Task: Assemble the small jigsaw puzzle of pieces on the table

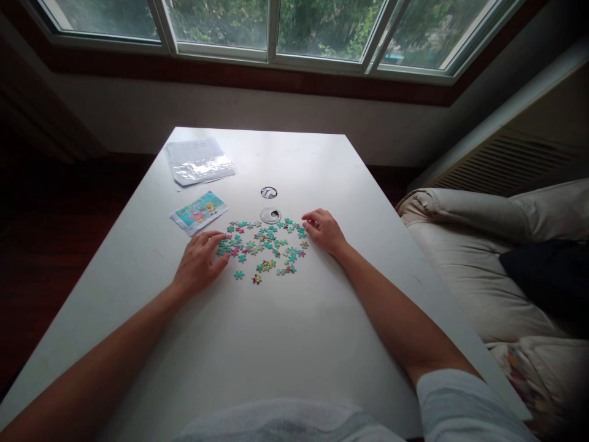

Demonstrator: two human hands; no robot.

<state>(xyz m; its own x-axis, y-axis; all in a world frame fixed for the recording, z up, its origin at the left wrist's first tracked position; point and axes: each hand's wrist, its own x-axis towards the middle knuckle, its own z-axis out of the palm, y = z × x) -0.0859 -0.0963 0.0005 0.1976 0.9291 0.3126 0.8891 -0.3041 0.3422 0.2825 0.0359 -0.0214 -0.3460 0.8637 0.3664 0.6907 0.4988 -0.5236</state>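
Observation:
Loose jigsaw puzzle pieces (260,247), mostly teal with some pink and yellow, lie spread in front of me on the white table (285,344). My left hand (200,261) rests at the left edge of the pieces, thumb apart from the fingers; its fingertips reach the outermost pieces. Across from it, my right hand (324,230) lies beside the right edge of the spread, fingers loosely bent and apart, with nothing seen in them. A small picture card (200,212) with cartoon figures on teal lies just beyond my left hand.
Clear plastic sleeves with paper (200,161) lie at the table's far left corner. A round metal cable-hole cover (270,215) and a round hole (269,193) sit beyond the pieces. On the right stands a cream sofa (460,245); windows (271,31) line the far wall.

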